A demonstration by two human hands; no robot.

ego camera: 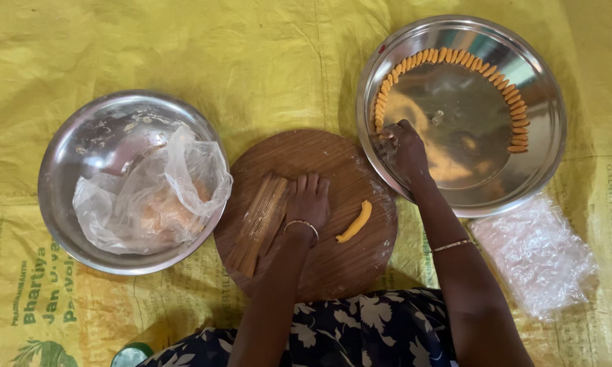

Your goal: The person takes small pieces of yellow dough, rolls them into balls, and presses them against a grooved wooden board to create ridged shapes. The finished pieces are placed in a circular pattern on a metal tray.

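Single head view only, nothing shared with another. Worn on the head, looking almost straight down, close in. Round wooden board (306,211) near frame centre. Steel bowl (68,163) left of board, steel plate (537,81) upper right of board, flowered lap just below board at bottom edge. Yellow sheet (265,54) filling the rest.

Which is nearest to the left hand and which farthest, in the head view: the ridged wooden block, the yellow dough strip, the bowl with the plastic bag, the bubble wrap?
1. Ridged wooden block, touching the left hand.
2. Yellow dough strip, just right, on the board.
3. Bowl with plastic bag, far left.
4. Bubble wrap, far right.
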